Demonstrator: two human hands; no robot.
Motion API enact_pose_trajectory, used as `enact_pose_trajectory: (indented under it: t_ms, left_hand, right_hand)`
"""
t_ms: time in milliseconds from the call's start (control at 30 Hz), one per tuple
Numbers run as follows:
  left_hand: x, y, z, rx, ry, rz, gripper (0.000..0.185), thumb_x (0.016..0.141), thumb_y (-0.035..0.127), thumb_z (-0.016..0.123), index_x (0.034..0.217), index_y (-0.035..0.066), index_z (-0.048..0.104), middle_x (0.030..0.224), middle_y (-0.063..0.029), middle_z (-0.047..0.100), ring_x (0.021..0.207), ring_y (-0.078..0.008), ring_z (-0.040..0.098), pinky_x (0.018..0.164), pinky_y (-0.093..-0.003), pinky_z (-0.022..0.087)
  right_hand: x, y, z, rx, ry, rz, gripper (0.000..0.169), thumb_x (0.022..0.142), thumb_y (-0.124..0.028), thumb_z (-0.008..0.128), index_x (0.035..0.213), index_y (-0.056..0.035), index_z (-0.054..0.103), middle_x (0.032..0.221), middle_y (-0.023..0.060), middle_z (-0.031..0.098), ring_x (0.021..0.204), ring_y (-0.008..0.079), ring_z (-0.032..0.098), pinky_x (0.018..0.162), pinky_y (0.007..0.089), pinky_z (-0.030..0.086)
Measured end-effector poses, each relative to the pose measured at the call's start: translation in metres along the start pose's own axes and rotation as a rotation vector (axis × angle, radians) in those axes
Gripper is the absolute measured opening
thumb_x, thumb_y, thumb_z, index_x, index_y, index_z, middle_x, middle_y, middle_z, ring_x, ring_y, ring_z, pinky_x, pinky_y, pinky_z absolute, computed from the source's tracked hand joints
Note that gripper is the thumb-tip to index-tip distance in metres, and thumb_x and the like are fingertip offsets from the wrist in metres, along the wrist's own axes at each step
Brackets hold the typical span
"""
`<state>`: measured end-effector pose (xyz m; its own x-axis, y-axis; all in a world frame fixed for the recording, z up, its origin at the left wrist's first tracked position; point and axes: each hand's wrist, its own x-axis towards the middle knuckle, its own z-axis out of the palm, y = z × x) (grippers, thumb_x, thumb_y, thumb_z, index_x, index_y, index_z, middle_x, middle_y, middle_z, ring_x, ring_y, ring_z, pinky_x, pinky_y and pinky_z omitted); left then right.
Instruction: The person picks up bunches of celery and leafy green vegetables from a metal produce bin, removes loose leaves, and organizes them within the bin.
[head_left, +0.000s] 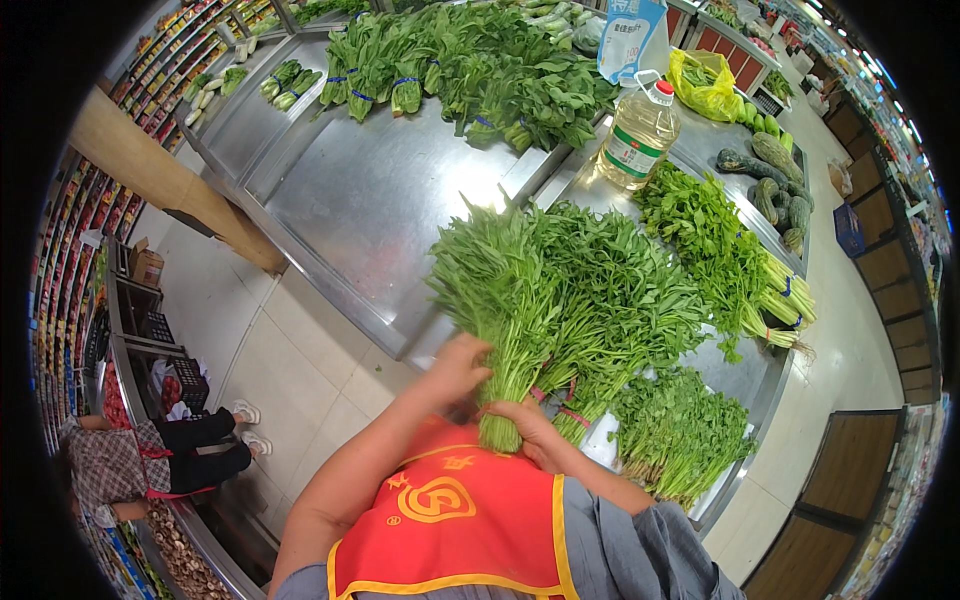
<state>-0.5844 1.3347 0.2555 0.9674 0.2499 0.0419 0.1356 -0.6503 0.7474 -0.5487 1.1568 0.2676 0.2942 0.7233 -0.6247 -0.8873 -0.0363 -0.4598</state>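
A large bunch of water spinach (514, 330) is held in front of my apron, leaves pointing away and cut stem ends towards me. My right hand (525, 427) is wrapped around the lower stems. My left hand (459, 367) is at the bunch's left side with its fingers curled against the stems; whether it grips any of them is unclear. More water spinach bunches (622, 292) lie to the right, some bound with red bands (576, 417). Beside them lies a pile of cilantro-like greens (682, 435).
A bare steel display surface (360, 202) extends left, with banded leafy greens (450, 67) behind. A cooking oil jug (640, 139) stands near celery (712, 247). Squashes (780, 180) and a yellow bag (703, 84) lie farther right. A pillar (172, 180) and another person (165, 457) are left.
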Motion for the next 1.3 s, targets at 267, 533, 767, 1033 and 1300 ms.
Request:
enact_pose_trajectory:
  t_ms: [267,533,767,1033,1300]
  left_hand:
    - [0.003,-0.010,0.016,-0.082,0.180,-0.285,0.006,0.083,0.005,0.059,0.082,0.000,0.059,0.067,-0.0061,0.057,0.055,-0.0168,0.057,0.051,-0.0308,0.046]
    - [0.024,0.031,-0.015,-0.458,-0.022,-0.327,0.021,0.085,0.003,0.058,0.104,0.004,0.066,0.074,-0.0036,0.057,0.059,-0.0128,0.056,0.054,-0.0252,0.046]
    - [0.023,0.037,0.006,0.029,-0.161,0.003,0.034,0.078,0.011,0.067,0.111,0.005,0.061,0.091,-0.0143,0.050,0.089,-0.0290,0.053,0.076,-0.0362,0.044]
    - [0.029,0.034,0.014,0.327,-0.147,-0.053,0.011,0.076,0.005,0.060,0.086,0.002,0.060,0.085,-0.0154,0.056,0.081,-0.0371,0.058,0.071,-0.0447,0.047]
    - [0.040,-0.013,-0.001,0.420,0.294,0.029,0.003,0.078,0.004,0.059,0.082,0.004,0.059,0.083,-0.0122,0.060,0.071,-0.0262,0.061,0.060,-0.0346,0.049]
  right_hand:
    - [0.002,0.003,-0.003,-0.045,0.009,0.017,0.030,0.080,-0.008,0.060,0.108,-0.0037,0.051,0.086,0.0096,0.063,0.073,0.0193,0.064,0.060,0.0331,0.055]
    - [0.005,0.008,-0.004,-0.045,0.027,-0.009,0.032,0.080,-0.006,0.060,0.110,-0.0026,0.051,0.088,0.0100,0.063,0.074,0.0188,0.064,0.062,0.0315,0.056]
    - [0.010,0.012,-0.012,-0.102,0.017,0.016,0.033,0.081,-0.005,0.056,0.113,-0.0047,0.047,0.096,0.0064,0.059,0.082,0.0159,0.062,0.067,0.0302,0.053]
    - [0.007,0.008,-0.007,-0.093,-0.017,-0.012,0.036,0.079,-0.002,0.056,0.113,-0.0045,0.048,0.097,0.0054,0.059,0.082,0.0151,0.061,0.068,0.0294,0.052]
    - [0.001,0.009,-0.003,-0.181,0.026,-0.006,0.033,0.080,-0.005,0.056,0.113,-0.0034,0.052,0.096,0.0049,0.060,0.081,0.0159,0.061,0.069,0.0324,0.052]
